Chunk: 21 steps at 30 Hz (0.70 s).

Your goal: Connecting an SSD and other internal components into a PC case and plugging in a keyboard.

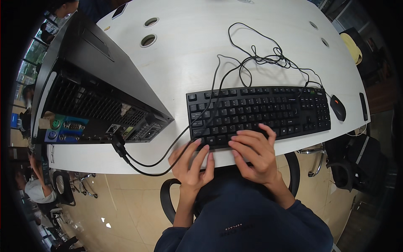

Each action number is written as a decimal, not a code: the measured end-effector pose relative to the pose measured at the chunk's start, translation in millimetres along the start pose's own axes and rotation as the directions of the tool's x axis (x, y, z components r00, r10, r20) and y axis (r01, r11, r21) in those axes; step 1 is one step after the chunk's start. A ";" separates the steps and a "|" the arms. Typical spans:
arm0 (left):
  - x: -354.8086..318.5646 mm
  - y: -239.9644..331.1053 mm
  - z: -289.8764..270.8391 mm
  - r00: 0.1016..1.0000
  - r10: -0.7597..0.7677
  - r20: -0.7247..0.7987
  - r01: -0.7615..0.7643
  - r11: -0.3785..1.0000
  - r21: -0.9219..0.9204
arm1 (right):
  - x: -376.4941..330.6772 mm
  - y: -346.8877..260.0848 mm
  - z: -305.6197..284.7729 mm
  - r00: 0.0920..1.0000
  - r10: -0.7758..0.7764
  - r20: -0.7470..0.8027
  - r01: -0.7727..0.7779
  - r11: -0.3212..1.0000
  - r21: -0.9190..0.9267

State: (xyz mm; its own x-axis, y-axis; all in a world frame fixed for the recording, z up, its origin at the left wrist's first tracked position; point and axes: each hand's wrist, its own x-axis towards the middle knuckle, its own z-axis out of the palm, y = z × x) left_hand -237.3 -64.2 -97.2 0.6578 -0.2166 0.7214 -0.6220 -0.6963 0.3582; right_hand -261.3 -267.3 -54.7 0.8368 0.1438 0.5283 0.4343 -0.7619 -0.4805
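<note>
A black keyboard (260, 111) lies on the white table in front of me, slightly slanted. My left hand (192, 166) is at its lower left corner, fingers apart and fingertips by the front edge. Close to the front edge at the middle is my right hand (255, 153), its fingers spread and curved over the lowest keys. Neither hand grips anything that I can see. Black cables (184, 161) run past my left hand and across the keyboard's left part. One ends in a plug (119, 145) at the back of a black computer tower (96, 84) on the left.
A black mouse (337, 108) rests right of the keyboard. Tangled cable (268, 59) lies behind it. Round cable holes (148, 40) pierce the white table (184, 42); a phone (119, 11) lies at the far left edge. Chairs, a black bag (357, 155) and other people are around the table.
</note>
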 end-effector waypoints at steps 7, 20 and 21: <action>-1.4 4.1 2.1 0.998 -0.022 0.064 0.018 0.998 0.062 | 22.8 7.2 2.9 0.997 -0.044 -0.061 0.045 0.999 0.010; -1.3 7.3 1.8 0.988 -0.019 0.153 -0.021 0.967 0.254 | 13.4 10.8 0.3 0.998 0.032 -0.048 -0.032 1.000 0.000; -2.1 7.1 2.5 0.988 -0.015 0.153 -0.024 0.968 0.251 | 14.2 9.0 1.8 0.999 0.020 -0.040 -0.019 1.000 0.010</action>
State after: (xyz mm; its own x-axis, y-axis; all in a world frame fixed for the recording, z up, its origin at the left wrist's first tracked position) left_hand -242.0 -70.4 -97.6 0.7244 -0.3083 0.6166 -0.5113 -0.8402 0.1806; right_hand -244.8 -270.9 -52.9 0.8312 0.1035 0.5463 0.4214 -0.7583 -0.4974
